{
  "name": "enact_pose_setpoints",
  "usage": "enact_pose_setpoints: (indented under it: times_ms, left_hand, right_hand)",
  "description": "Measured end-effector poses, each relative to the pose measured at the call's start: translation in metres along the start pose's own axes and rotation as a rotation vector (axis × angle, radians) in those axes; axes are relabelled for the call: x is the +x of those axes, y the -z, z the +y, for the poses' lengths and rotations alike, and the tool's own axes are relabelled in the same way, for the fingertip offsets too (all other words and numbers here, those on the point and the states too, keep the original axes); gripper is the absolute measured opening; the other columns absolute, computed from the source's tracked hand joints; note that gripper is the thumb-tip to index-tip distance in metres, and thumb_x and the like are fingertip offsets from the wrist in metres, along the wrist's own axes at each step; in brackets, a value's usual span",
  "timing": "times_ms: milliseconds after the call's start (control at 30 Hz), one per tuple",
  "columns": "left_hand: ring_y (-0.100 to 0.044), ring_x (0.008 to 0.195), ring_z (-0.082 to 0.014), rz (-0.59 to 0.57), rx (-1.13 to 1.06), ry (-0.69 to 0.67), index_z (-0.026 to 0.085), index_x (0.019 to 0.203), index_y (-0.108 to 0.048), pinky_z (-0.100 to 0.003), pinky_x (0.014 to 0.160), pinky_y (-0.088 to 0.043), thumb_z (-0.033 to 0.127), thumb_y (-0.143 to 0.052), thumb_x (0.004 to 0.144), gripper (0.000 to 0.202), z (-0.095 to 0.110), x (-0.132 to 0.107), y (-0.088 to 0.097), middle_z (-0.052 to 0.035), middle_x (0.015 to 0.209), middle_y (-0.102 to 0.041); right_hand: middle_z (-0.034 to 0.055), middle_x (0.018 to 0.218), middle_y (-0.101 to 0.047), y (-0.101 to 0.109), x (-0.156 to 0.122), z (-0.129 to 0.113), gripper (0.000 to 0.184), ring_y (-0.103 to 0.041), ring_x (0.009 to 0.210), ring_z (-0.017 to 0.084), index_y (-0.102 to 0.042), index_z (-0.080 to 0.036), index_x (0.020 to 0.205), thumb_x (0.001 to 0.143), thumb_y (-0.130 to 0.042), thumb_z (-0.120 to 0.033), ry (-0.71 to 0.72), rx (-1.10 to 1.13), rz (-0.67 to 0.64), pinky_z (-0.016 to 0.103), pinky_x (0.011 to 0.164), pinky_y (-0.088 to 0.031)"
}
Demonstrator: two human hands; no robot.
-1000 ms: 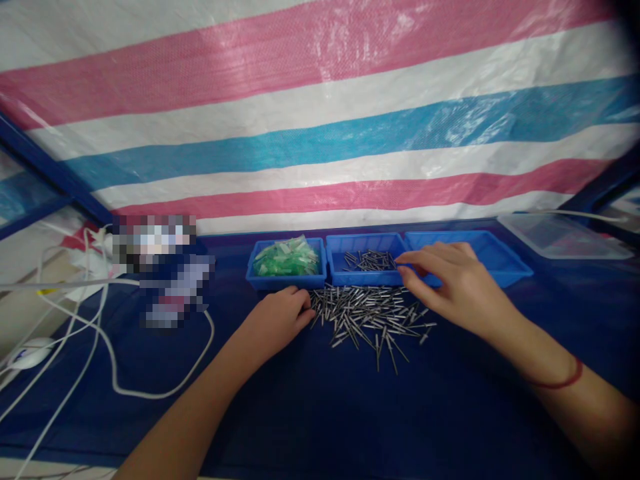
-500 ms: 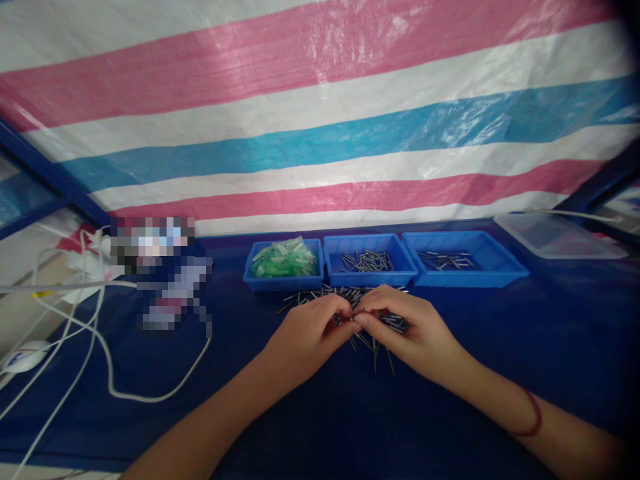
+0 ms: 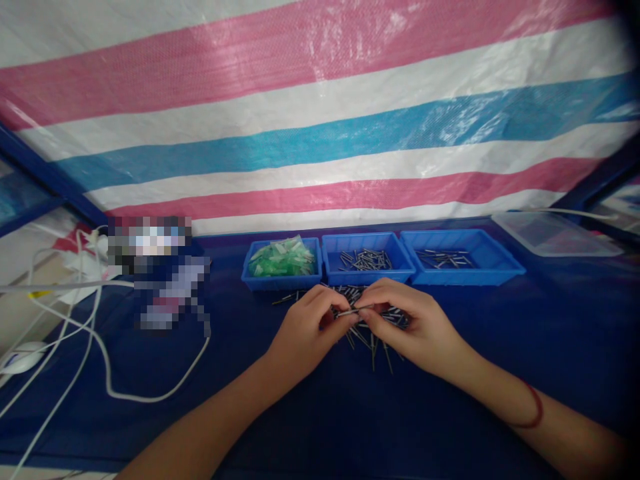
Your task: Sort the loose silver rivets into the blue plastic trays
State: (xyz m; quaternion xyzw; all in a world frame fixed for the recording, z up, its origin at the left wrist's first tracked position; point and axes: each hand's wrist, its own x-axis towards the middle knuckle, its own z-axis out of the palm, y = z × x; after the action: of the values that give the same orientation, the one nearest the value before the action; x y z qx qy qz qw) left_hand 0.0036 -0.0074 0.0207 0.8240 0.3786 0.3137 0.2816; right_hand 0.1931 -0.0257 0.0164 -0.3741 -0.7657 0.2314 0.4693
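Observation:
My left hand [image 3: 313, 327] and my right hand [image 3: 410, 323] meet above a loose pile of thin metal rods [image 3: 373, 347] on the blue table. A slim metal rod [image 3: 350, 311] lies level between them, its ends pinched by the thumb and fingers of each hand. It looks like a drill bit, but its exact kind is too small to make out. My fingers cover part of the rod and the middle of the pile.
Behind the pile stand three blue trays: one with green and clear plastic pieces [image 3: 283, 259], a middle tray [image 3: 330, 272] and a right tray [image 3: 493, 270] with metal rods. A clear plastic lid [image 3: 555, 237] lies right; white cables [image 3: 150, 399] run at left.
My fingers have parted slightly, and more of the metal rod shows between them. The view has shifted a little; trays and pile stay in place.

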Motion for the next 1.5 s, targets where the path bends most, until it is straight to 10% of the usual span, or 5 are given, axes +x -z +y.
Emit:
enact_pose_setpoints:
  times_ms: [433,600,733,1133,1500]
  left_hand:
    - [-0.055,0.071,-0.0106,-0.072,0.244,-0.054,0.020,0.104,-0.056,-0.022,0.066,-0.044,0.037,-0.055,0.089,0.023,-0.003,0.000,0.014,-0.0015,0.094,-0.060]
    - [-0.058,0.076,-0.0138,-0.250,0.480,-0.026,0.020,0.096,-0.059,-0.024,0.069,-0.043,0.029,-0.048,0.091,0.015,-0.010,0.003,0.024,-0.0009,0.089,-0.061]
    - [-0.060,0.079,-0.0156,-0.335,0.552,-0.031,0.021,0.095,-0.059,-0.026,0.071,-0.045,0.026,-0.051,0.087,0.012,-0.011,0.003,0.026,-0.0003,0.093,-0.060]
    - [-0.061,0.076,-0.0164,-0.421,0.669,-0.063,0.020,0.092,-0.058,-0.026,0.063,-0.047,0.031,-0.051,0.089,0.013,-0.006,0.001,0.013,-0.0009,0.089,-0.061]
    - [-0.061,0.077,-0.0181,-0.333,0.762,-0.076,0.017,0.088,-0.057,-0.028,0.066,-0.049,0.026,-0.045,0.091,0.015,-0.006,0.001,0.000,-0.0042,0.087,-0.060]
  right_hand:
    - [0.0032,0.081,-0.065,0.024,0.010,0.014,0.008,-0.060,0.079,0.018,-0.062,-0.021,0.082,0.084,-0.056,-0.016,0.101,-0.274,0.084,0.034,0.074,-0.046]
    - [0.0034,0.070,-0.063,0.074,0.015,0.048,0.012,-0.057,0.065,0.019,-0.062,-0.021,0.072,0.082,-0.055,-0.022,-0.191,-0.674,0.376,0.033,0.063,-0.042]
    - [0.0069,0.070,-0.065,0.093,0.013,0.073,0.016,-0.057,0.065,0.023,-0.065,-0.019,0.073,0.081,-0.055,-0.028,-0.307,-0.964,0.285,0.035,0.062,-0.040]
    - [0.0075,0.086,-0.066,0.020,0.009,0.014,0.015,-0.054,0.080,0.021,-0.065,-0.016,0.090,0.087,-0.052,-0.023,0.093,-0.647,0.001,0.037,0.076,-0.043]
    - [0.0052,0.079,-0.062,-0.005,0.000,0.011,0.010,-0.052,0.080,0.019,-0.064,-0.017,0.084,0.086,-0.054,-0.021,0.092,-0.558,-0.307,0.034,0.074,-0.041]
